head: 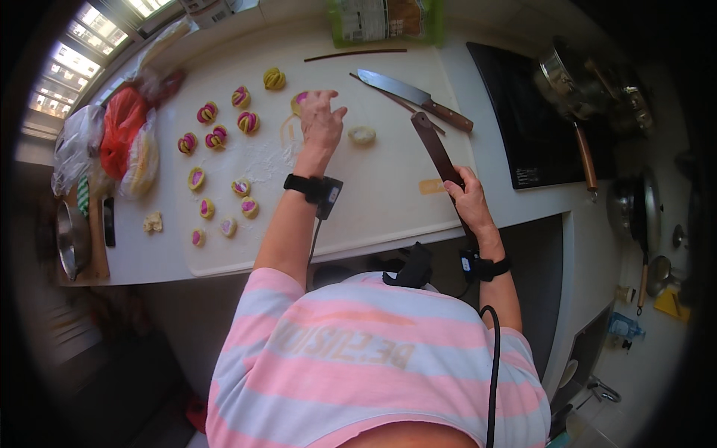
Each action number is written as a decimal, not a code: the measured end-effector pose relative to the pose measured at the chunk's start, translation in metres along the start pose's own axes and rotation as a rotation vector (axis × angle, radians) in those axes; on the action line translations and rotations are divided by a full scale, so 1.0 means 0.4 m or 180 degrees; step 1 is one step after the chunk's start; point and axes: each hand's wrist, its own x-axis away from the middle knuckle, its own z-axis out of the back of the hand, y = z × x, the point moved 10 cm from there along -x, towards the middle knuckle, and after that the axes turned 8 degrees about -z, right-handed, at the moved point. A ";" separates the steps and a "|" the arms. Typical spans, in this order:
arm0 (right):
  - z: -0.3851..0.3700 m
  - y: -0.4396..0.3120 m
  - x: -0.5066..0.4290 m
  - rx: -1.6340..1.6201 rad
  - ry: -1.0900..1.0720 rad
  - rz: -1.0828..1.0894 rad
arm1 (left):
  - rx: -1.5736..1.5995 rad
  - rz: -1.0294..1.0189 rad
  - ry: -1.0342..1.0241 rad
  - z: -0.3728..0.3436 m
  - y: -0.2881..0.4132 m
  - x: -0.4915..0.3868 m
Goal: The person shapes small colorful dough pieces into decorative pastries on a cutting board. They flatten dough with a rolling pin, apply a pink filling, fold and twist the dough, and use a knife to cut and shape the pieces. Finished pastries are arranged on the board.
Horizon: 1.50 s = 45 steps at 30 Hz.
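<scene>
My left hand is over a yellow dough piece with a purple centre, partly hidden under the fingers; whether it grips the piece is unclear. My right hand grips a dark wooden rolling pin, which points away from me over the white mat. Between the hands lies a pale, flattened dough piece. Several shaped purple and yellow dough pieces sit to the left, beside an all-yellow one. Nearer me are several small cut dough pieces. Flour dusts the mat.
A kitchen knife lies across a thin dark stick; another stick lies farther back. At right stand a black cooktop and a steel pot. Plastic bags, a dough scrap and a metal bowl are at left.
</scene>
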 end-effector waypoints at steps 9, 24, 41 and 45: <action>-0.029 -0.043 0.008 -0.0022 -0.0151 0.0244 | 0.1634 0.0419 -0.2638 -0.210 0.165 0.209; -0.176 -0.152 0.024 0.0643 0.0820 0.1508 | -0.0272 -0.0388 -0.1664 -0.068 0.163 0.245; -0.192 -0.117 -0.220 0.2514 0.1487 0.1053 | -0.0149 -0.0323 -0.1288 -0.203 0.107 0.070; -0.218 -0.069 -0.095 0.2382 0.1402 0.1018 | -0.0226 -0.0585 -0.1344 -0.128 0.161 0.179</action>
